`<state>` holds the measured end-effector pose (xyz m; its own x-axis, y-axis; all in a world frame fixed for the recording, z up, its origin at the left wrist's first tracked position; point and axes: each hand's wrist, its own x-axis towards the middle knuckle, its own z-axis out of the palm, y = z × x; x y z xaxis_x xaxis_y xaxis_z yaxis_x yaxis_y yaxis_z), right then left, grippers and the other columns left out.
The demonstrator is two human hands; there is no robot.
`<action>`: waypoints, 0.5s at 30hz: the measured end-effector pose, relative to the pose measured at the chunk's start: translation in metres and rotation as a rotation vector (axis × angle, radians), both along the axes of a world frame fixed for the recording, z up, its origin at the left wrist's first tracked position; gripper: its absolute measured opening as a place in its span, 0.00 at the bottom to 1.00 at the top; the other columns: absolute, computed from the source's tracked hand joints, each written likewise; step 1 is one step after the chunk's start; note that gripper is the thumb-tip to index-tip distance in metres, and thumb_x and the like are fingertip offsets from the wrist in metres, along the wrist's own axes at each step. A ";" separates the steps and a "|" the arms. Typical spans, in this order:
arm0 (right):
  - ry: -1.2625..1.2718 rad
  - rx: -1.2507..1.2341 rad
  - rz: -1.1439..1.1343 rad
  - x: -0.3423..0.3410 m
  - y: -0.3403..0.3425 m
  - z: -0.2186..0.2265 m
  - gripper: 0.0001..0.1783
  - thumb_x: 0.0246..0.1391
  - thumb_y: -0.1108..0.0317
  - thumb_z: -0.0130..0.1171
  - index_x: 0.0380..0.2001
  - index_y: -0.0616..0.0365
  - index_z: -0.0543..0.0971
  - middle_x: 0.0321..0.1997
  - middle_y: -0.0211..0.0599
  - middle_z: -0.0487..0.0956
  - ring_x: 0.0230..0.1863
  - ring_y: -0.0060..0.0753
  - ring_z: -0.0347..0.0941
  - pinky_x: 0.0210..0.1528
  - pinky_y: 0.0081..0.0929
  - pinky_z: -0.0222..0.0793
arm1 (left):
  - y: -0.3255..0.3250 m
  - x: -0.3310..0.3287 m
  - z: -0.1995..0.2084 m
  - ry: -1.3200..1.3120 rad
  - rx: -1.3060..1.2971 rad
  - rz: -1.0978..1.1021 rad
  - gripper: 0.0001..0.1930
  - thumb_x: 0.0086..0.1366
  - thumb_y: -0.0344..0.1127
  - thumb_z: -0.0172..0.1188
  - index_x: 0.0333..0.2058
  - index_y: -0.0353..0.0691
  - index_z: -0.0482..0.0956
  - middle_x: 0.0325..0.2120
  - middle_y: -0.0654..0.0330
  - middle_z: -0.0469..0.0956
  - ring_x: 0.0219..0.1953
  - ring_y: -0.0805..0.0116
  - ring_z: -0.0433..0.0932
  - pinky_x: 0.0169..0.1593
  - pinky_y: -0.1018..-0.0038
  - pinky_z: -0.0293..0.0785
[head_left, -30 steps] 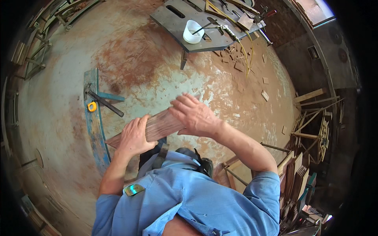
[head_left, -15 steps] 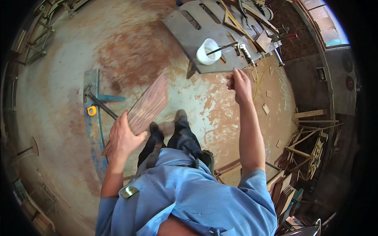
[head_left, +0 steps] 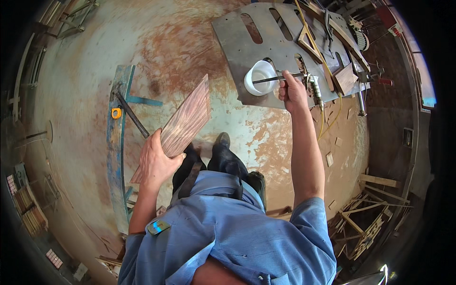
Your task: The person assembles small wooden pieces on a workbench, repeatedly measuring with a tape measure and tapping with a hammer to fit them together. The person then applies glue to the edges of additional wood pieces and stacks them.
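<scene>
Presently, head view: left hand [head_left: 159, 161] closed around a brown wooden board [head_left: 187, 121], fingers along its left edge and thumb at the lower right edge. Board is held up off the floor, slanting from lower left to upper right, with dark grain and an obliquely cut upper end. Right hand [head_left: 294, 94] reaches forward over the near corner of a grey slotted metal table [head_left: 232, 40]; fingers curled in, a thin dark stick [head_left: 268, 80] pinched at thumb and forefinger. The stick's left end lies inside a white tub [head_left: 258, 90] on the table; tub contents not clearly discernible. Just right of this hand: metal hand tool [head_left: 315, 89] with yellow hose [head_left: 325, 124]. Farther back on the table: triangular wooden frame [head_left: 308, 46]. At left, a worn blue bench [head_left: 115, 147] carries an orange tape measure [head_left: 116, 113] and a dark-handled hammer [head_left: 134, 116].
</scene>
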<state>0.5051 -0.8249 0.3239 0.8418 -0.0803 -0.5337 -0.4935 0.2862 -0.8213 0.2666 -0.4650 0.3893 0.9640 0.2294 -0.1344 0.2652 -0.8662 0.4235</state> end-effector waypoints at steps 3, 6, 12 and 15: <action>-0.108 -0.094 0.125 -0.001 0.005 0.015 0.12 0.62 0.61 0.59 0.36 0.60 0.79 0.21 0.25 0.73 0.16 0.17 0.63 0.16 0.19 0.56 | -0.013 0.001 0.002 0.052 -0.004 0.036 0.48 0.41 0.44 0.77 0.60 0.34 0.62 0.51 0.40 0.72 0.54 0.42 0.72 0.57 0.54 0.69; -0.213 -0.243 0.199 -0.007 0.007 0.037 0.14 0.62 0.61 0.59 0.40 0.62 0.82 0.25 0.26 0.78 0.19 0.15 0.68 0.19 0.16 0.62 | -0.021 0.000 0.003 0.123 -0.110 0.097 0.49 0.40 0.44 0.77 0.60 0.34 0.62 0.52 0.41 0.72 0.54 0.42 0.73 0.56 0.53 0.70; -0.454 -0.690 0.414 -0.014 0.001 0.042 0.16 0.58 0.62 0.61 0.43 0.63 0.82 0.26 0.34 0.81 0.29 0.19 0.74 0.34 0.21 0.70 | -0.027 -0.006 -0.005 0.097 -0.229 0.087 0.49 0.40 0.43 0.75 0.61 0.35 0.62 0.52 0.42 0.73 0.55 0.43 0.73 0.56 0.55 0.70; -0.444 -0.741 0.456 -0.020 -0.004 0.035 0.16 0.58 0.61 0.61 0.43 0.62 0.83 0.27 0.35 0.82 0.29 0.21 0.74 0.35 0.23 0.71 | -0.035 -0.004 -0.002 0.102 -0.140 0.098 0.48 0.41 0.41 0.75 0.62 0.36 0.61 0.54 0.42 0.72 0.56 0.43 0.72 0.57 0.55 0.69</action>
